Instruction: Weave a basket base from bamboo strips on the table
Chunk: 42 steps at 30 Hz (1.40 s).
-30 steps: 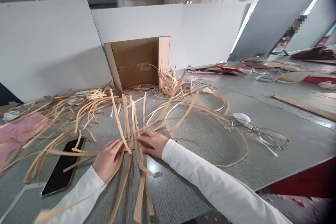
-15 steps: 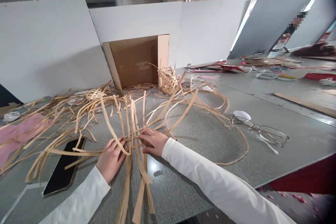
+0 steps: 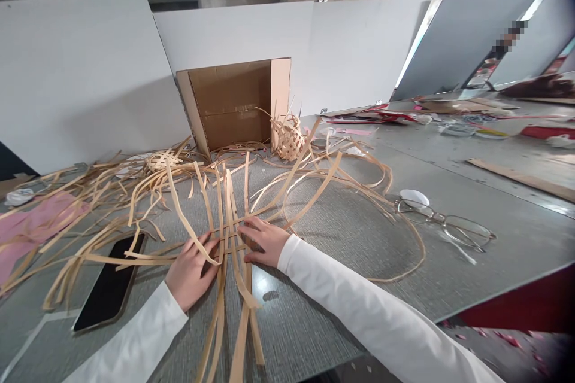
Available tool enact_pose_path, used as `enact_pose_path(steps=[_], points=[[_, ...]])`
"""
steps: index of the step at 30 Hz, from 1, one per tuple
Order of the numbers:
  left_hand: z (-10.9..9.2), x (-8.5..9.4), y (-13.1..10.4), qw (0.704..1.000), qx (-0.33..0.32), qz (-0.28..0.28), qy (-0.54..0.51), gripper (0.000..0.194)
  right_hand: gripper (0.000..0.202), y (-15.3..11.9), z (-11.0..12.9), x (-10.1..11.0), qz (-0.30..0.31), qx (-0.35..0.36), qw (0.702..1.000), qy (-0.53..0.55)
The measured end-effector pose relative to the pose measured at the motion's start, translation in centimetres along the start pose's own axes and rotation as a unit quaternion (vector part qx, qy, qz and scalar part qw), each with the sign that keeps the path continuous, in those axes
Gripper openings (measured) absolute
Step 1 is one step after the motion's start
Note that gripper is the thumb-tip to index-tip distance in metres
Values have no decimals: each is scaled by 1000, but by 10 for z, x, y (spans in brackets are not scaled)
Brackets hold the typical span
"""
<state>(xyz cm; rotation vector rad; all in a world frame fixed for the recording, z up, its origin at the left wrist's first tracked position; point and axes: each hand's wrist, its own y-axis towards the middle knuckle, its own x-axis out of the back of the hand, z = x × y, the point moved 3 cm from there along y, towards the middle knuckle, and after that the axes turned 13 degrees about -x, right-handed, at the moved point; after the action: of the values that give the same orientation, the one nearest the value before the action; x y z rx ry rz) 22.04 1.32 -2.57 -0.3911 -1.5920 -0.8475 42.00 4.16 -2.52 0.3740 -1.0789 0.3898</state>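
Note:
Flat tan weaving strips [image 3: 232,245] cross in a loose lattice on the grey table, several lengthwise over a few crosswise. My left hand [image 3: 191,269] grips the left side of the lattice, its fingertips partly hidden behind a curved strip [image 3: 179,206] that passes over them. At the right side, my right hand [image 3: 265,242] rests with fingers apart, fingertips touching the outer lengthwise strip. Long strip ends [image 3: 242,335] run toward me, and others stick up and away from the crossing. Two bowed strip ends [image 3: 317,191] rise beyond my right hand.
A dark phone [image 3: 108,287] lies left under loose strips. Eyeglasses [image 3: 444,221] sit at the right. Behind stand a cardboard box [image 3: 281,87], a small woven basket [image 3: 290,139] and a strip pile [image 3: 153,173]. Pink paper [image 3: 45,221] lies far left; white panels [image 3: 85,72] close the back.
My hands stay nearly in place. The fingers of my left hand have shifted slightly, the curved strip over them leans a little further left, and a crosswise strip end over the phone has moved.

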Motion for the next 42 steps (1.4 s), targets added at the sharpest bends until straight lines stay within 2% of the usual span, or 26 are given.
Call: enact_pose_path(steps=[8,18,24,29,34,38,42], points=[[6,-7,-5,1000,-11,16,16,41,81,-1,-3,1,5,-25,999,-48],[15,-21,-15,999,-21,47,-3,47,81,2,-12,-4,44,-3,999,-16],[18,-28,-19,999,-41,22,-7,55,85,4,-16,-3,65,9,998,10],[12,-25,-15,999,-38,0,11,53,96,4,-17,1,30,-14,999,-13],[7,-16,-6,1000,-7,9,7,48,104,5,-18,2,60,-31,997,-42],[3,-8,0,1000,7,8,3,43,103,7,-18,3,39,-28,997,-57],[1,-8,2,999,27,18,-16,44,104,7,-16,3,41,-27,997,-65]])
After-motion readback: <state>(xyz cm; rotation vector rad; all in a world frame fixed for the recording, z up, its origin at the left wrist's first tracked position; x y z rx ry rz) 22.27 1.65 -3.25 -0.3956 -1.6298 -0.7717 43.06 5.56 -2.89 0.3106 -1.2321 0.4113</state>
